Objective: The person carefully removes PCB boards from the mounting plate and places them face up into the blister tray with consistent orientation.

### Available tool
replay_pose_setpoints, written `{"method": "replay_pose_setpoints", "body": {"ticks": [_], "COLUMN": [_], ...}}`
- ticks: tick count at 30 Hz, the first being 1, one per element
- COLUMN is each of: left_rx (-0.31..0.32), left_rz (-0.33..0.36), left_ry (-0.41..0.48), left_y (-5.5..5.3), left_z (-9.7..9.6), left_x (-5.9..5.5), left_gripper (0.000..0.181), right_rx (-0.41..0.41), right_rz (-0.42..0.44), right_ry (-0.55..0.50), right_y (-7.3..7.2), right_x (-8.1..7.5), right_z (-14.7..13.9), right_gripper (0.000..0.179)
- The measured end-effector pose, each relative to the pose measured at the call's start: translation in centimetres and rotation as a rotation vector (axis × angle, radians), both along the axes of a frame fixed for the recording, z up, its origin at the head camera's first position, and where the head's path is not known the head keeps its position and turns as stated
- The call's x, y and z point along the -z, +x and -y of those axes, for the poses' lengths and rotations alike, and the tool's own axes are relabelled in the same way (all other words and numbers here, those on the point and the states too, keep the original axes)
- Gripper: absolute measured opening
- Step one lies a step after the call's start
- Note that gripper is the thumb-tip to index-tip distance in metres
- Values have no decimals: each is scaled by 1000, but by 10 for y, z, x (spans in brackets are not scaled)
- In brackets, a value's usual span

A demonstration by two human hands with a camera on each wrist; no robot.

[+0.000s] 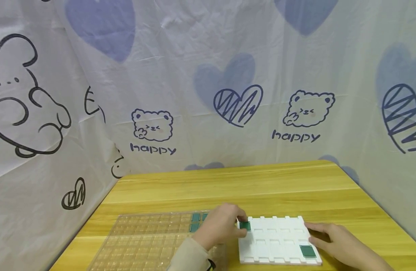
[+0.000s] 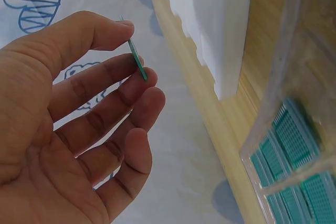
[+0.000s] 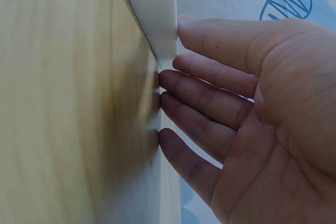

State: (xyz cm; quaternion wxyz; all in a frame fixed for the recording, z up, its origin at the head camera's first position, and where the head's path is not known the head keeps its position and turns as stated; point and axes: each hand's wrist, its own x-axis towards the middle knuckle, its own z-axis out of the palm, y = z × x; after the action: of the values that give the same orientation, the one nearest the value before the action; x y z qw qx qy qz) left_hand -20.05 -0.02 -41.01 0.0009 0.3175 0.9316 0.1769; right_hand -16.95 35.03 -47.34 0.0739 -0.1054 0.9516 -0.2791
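My left hand [image 1: 223,226] pinches a thin green square circuit board [image 2: 137,59] between thumb and fingertips. In the left wrist view the board is seen edge-on. From the head it shows at the back left corner of a white slotted tray [image 1: 272,235]; whether it touches the tray I cannot tell. A second green board [image 1: 307,251] lies at that tray's front right corner. Against the tray's right side rests my right hand [image 1: 340,241], its fingers nearly straight. The right wrist view has its thumb at the white tray's side [image 3: 157,19] and the other fingertips near the tabletop.
Left of the white tray lies a clear plastic tray [image 1: 143,237] divided into many small pockets. Several green boards [image 2: 289,135] sit in its pockets, partly covered by my left hand in the head view. The wooden table [image 1: 228,184] ends at a printed cloth [image 1: 201,94].
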Motion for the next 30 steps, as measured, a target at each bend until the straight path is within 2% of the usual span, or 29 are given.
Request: {"method": "replay_pose_setpoints", "body": {"ticks": [10, 19, 30], "left_rx": [-38, -64, -61], "left_rz": [34, 38, 57], "left_ry": [29, 68, 91], "left_y": [-3, -2, -3], "left_z": [18, 31, 43], "left_x": [1, 1, 5], "left_gripper": [13, 18, 12], "right_rx": [25, 23, 34], "right_rz": [64, 65, 59], "right_ry": [-6, -9, -4], "right_y": [0, 1, 1], "right_x": [-1, -3, -3], "right_z": [3, 3, 5], "right_gripper": [58, 59, 60]}}
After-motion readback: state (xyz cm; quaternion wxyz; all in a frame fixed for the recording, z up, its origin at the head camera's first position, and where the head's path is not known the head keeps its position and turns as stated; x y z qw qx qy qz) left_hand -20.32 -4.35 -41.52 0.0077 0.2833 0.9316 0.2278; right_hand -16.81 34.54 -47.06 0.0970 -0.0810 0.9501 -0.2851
